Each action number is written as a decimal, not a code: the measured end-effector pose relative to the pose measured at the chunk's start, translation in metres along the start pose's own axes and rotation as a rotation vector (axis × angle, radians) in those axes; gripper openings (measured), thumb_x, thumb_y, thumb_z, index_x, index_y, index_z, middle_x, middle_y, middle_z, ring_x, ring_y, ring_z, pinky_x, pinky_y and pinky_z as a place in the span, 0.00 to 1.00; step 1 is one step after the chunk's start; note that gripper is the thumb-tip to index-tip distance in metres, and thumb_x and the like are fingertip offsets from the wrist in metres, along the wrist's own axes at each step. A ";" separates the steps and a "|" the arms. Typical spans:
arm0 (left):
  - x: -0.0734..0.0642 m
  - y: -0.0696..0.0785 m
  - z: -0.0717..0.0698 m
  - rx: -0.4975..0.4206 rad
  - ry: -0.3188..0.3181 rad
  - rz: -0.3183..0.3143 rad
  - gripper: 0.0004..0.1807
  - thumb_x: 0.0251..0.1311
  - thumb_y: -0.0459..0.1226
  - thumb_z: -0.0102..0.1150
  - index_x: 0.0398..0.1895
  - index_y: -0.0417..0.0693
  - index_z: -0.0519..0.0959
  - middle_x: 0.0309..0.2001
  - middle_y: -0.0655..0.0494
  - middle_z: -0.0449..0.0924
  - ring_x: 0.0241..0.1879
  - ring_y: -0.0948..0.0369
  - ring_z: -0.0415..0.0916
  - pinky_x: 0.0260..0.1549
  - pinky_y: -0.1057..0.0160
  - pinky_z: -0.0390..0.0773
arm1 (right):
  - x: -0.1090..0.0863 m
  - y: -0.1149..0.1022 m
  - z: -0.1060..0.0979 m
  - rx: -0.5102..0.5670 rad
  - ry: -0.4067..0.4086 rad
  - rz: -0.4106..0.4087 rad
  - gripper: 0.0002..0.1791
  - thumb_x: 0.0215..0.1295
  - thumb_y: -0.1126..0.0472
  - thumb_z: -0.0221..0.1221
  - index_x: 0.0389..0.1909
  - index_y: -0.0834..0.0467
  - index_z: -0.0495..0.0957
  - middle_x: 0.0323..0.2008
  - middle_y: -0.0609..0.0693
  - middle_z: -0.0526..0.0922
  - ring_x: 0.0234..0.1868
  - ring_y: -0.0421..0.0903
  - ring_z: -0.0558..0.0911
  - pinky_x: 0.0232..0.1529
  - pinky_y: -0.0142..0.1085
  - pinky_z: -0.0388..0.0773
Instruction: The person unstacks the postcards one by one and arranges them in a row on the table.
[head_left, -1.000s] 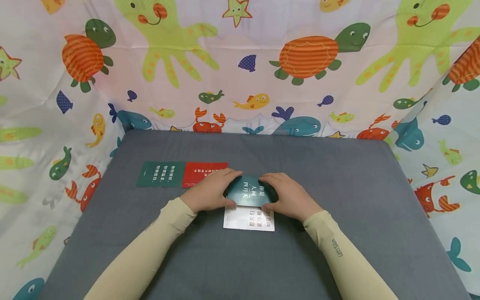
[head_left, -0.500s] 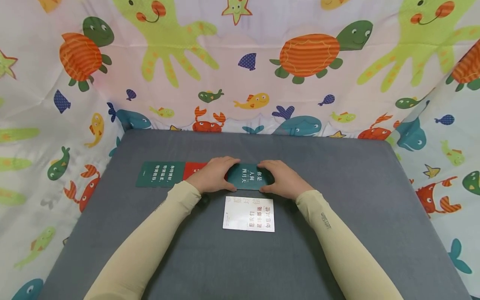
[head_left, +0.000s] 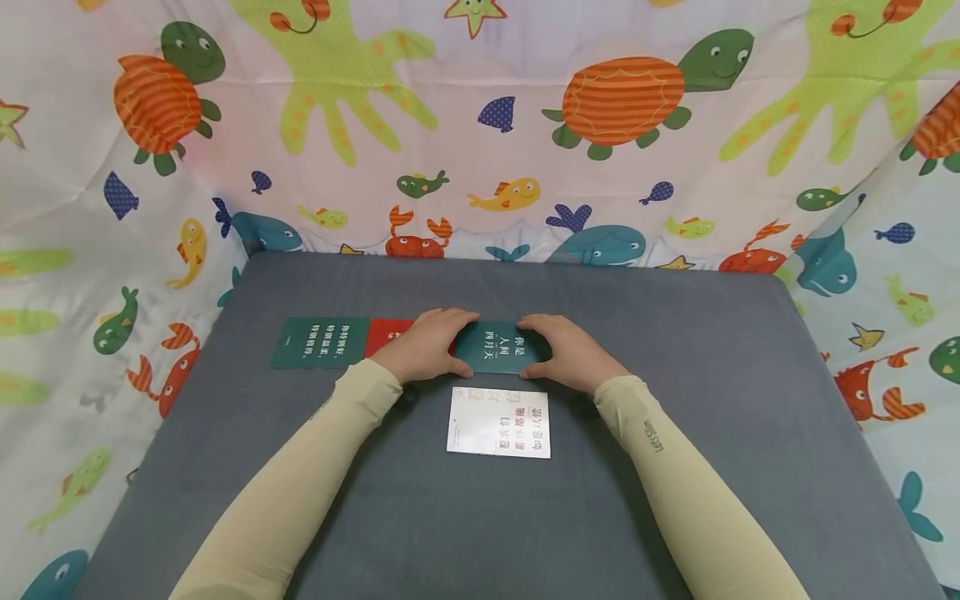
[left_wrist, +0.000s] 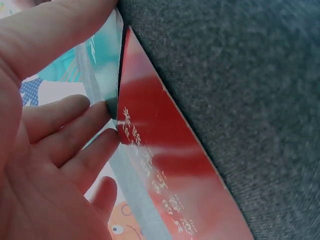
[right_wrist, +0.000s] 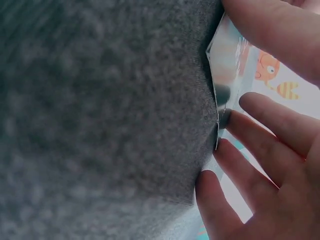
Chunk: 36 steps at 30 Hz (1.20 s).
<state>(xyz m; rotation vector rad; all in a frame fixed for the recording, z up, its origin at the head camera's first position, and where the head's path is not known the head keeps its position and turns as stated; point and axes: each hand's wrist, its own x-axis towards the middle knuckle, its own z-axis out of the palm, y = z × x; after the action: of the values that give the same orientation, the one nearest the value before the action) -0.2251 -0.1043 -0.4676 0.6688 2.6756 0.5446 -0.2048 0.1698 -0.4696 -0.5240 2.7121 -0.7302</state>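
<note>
A dark green card (head_left: 491, 348) with white characters lies on the grey surface between both hands. My left hand (head_left: 427, 343) grips its left end, thumb at the near corner and fingers at the far corner. Its right end is held the same way by my right hand (head_left: 573, 354). Just left of it is a red card (head_left: 386, 333), partly hidden under the left hand; in the left wrist view that red card (left_wrist: 160, 135) meets the green card's edge (left_wrist: 107, 60). From the right wrist, the held card's edge (right_wrist: 225, 60) shows beside the fingertips.
Another green card (head_left: 318, 343) continues the row at the left, edge to edge with the red one. A white card (head_left: 498, 423) with reddish characters lies nearer, below the held card. Behind the grey table (head_left: 675, 467) hangs a cloth (head_left: 465, 108) printed with sea animals.
Both hands have carried the green card away from the body, off the white card, to the right end of the row. Over the last half second the hands barely move.
</note>
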 end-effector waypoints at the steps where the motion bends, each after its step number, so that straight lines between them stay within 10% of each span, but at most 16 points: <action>1: 0.001 0.000 0.001 0.003 0.001 0.003 0.56 0.54 0.52 0.83 0.84 0.52 0.64 0.80 0.51 0.69 0.80 0.51 0.64 0.86 0.46 0.53 | 0.000 0.001 0.000 0.004 0.001 -0.001 0.47 0.61 0.48 0.79 0.79 0.53 0.71 0.80 0.54 0.71 0.82 0.57 0.68 0.82 0.56 0.65; 12: -0.046 0.018 -0.001 -0.059 0.137 0.107 0.52 0.59 0.53 0.80 0.84 0.52 0.65 0.80 0.51 0.69 0.80 0.49 0.65 0.82 0.41 0.61 | -0.052 -0.004 0.001 0.010 0.138 -0.019 0.46 0.65 0.40 0.74 0.80 0.49 0.70 0.82 0.51 0.67 0.83 0.57 0.66 0.80 0.61 0.67; 19: -0.082 0.036 0.015 -0.008 0.042 0.122 0.51 0.54 0.56 0.82 0.81 0.55 0.71 0.74 0.55 0.78 0.71 0.53 0.75 0.75 0.45 0.73 | -0.098 -0.022 0.023 -0.076 0.127 -0.127 0.44 0.61 0.41 0.78 0.76 0.51 0.75 0.75 0.52 0.76 0.76 0.55 0.75 0.73 0.54 0.78; 36: -0.095 0.036 0.040 -0.007 0.007 0.143 0.56 0.54 0.54 0.84 0.84 0.52 0.65 0.77 0.57 0.72 0.75 0.56 0.70 0.79 0.47 0.67 | -0.106 -0.031 0.042 -0.109 0.060 -0.138 0.47 0.55 0.43 0.82 0.76 0.50 0.75 0.77 0.52 0.74 0.77 0.54 0.75 0.74 0.54 0.77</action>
<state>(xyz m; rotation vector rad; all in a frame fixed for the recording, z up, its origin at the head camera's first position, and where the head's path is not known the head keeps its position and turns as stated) -0.1157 -0.1114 -0.4657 0.8630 2.6451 0.5939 -0.0864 0.1707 -0.4695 -0.7326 2.8053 -0.6437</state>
